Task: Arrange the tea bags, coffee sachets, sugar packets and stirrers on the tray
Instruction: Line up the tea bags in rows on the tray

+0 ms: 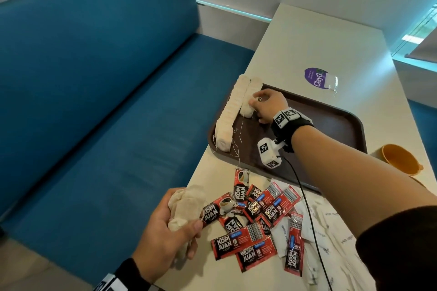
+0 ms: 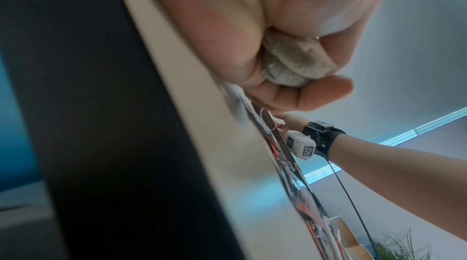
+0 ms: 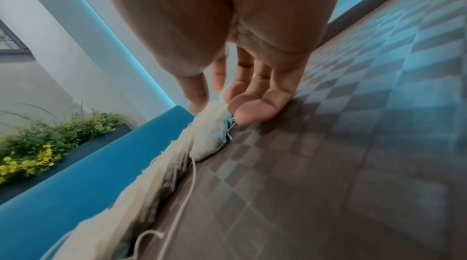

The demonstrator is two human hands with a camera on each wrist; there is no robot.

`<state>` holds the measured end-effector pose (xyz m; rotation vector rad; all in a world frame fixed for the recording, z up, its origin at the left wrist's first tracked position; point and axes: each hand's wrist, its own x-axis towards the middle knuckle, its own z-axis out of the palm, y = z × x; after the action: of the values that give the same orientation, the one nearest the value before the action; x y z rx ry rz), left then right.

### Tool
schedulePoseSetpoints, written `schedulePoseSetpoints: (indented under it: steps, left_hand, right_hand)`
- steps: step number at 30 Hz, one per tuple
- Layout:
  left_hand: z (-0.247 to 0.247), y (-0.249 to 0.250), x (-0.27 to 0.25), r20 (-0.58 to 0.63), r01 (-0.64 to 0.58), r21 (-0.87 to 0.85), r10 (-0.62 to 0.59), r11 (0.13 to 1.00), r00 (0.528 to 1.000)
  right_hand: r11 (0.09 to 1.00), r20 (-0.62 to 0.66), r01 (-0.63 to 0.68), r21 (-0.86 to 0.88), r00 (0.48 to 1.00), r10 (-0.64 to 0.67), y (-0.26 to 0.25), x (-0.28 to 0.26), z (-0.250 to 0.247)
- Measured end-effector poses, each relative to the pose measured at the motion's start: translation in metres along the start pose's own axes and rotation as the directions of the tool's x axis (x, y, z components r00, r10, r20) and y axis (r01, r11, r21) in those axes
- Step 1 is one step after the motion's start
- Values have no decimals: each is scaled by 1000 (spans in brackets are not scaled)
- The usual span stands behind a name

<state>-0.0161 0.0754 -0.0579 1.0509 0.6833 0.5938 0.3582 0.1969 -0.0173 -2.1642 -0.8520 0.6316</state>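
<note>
"KOPI JUAN" on coffee sachets [image 1: 251,217]

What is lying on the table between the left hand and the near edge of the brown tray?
In the head view, loose red coffee sachets lie on the table between the left hand, which grips tea bags, and the tray.

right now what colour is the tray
Dark brown, with a faint checkered texture; the tray shows best in the head view.

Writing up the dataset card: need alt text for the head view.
A person's right hand pinches a tea bag at the shorter of two tea-bag rows on a brown tray. The left hand grips more tea bags beside scattered coffee sachets.
</note>
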Motion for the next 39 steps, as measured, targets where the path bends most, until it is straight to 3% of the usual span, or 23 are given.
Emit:
schedulePoseSetpoints:
  steps: [4, 7, 9, 15, 19, 22, 28, 32, 39]
  left_hand:
    - [1, -1, 1, -20, 7, 0, -7, 1000, 1000]
    - [2, -1, 1, -12, 13, -46, -14, 999, 1000]
    - [0, -3, 1, -10, 31, -68, -32, 997, 999]
    - [1, -2, 1, 8, 12, -91, -11, 996, 1000]
    - [3, -2, 2, 0, -21, -106, 21, 994, 1000]
    - [3, -2, 1, 0, -36, -120, 37, 992, 999]
    - [6, -3, 2, -57, -68, -132, 61, 989, 996]
    - [8, -4, 2, -82, -108, -96, 100, 990, 992]
    - [10, 0, -5, -137, -124, 87, 135, 989, 981]
  right_hand:
    - [999, -23, 49, 1, 999, -49, 2, -1, -2]
    - [978, 132, 139, -158, 984, -118, 5, -3, -3]
    - [954, 166, 173, -244, 977, -135, 8, -1, -1]
    - [945, 153, 161, -284, 981, -121, 8, 3, 1]
    - [966, 94, 166, -198, 984, -150, 0, -14, -6]
    - [975, 75, 204, -84, 977, -198, -16, -52, -16]
    - [957, 302, 278, 77, 909, -288, -32, -184, -27]
    - [970, 418, 214, 113, 876, -242, -17, -254, -7]
    - [980, 437, 28, 199, 892, -114, -1, -318, 56]
